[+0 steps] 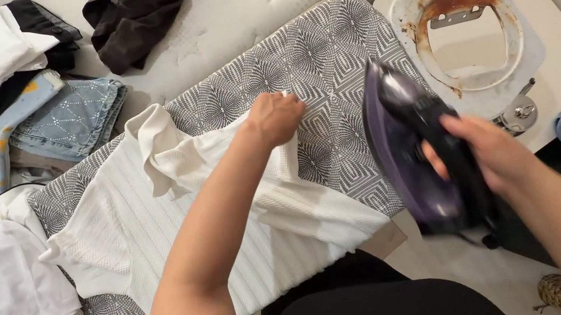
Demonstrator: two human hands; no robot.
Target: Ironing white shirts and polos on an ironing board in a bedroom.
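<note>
iron (419, 156) is glossy purple plastic, shirt (153, 218) is ribbed white cloth, board cover (317, 59) matt patterned fabric, iron rest (470, 32) rusty, stained metal

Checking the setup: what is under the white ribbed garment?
The grey patterned ironing board lies under the white garment; its covered middle cannot be seen.

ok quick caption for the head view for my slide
Left hand pins a white ribbed top on the patterned ironing board while the right hand holds a purple iron.
</note>
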